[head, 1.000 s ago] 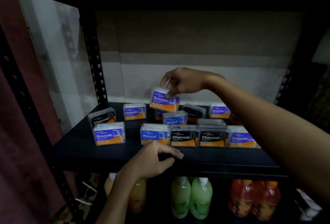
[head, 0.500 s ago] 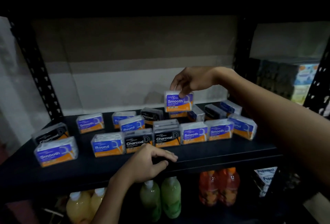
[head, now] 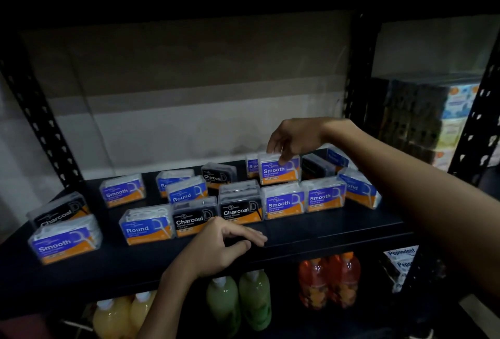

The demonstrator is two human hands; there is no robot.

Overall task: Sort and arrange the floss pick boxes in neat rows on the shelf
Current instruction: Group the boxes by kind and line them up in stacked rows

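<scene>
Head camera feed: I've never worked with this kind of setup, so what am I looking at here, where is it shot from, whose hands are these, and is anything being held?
There is no machine here: a person works with bare hands, and the one picture comes from a camera worn on their head, looking forward and down. The black shelf carries small floss pick boxes labelled Smooth, Round and Charcoal, partly lined up along the front, others loose behind. The right hand reaches in from the right and has a grip from above on a Smooth box at the back. The left hand rests at the shelf's front edge, fingers relaxed, holding nothing. Below stand bottles of yellow, green and orange liquid.
</scene>
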